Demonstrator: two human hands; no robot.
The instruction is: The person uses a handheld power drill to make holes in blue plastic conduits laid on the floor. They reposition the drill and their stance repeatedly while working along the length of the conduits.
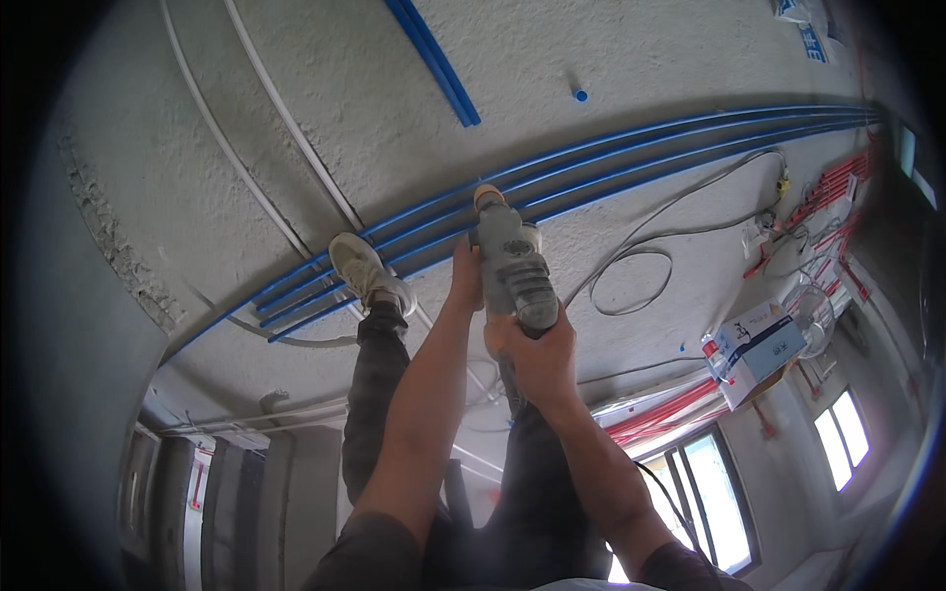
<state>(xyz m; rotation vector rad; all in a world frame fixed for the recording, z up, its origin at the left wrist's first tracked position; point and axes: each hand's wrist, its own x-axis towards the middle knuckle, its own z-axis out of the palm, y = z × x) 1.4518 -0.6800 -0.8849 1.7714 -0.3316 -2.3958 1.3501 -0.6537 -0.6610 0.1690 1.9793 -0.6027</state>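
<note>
A dusty grey rotary hammer drill [519, 264] is held in front of me, its orange-ringed nose pointing away over the blue pipes [591, 161] on the concrete floor. My right hand [540, 357] is wrapped round the drill's rear handle. On the left side of the drill, near its front, my left hand [467, 276] grips it, with most of its fingers hidden by the tool's body. The bit cannot be made out beyond the nose. My shoe [363, 264] rests across the blue pipes to the left of the drill.
Two white pipes [286, 118] cross the floor at left. Loose blue pipes [434, 61] lie farther off. A grey cable [641, 251] loops at right. Red pipes [838, 192], a cardboard box [757, 350] and a fan [810, 317] stand along the right side.
</note>
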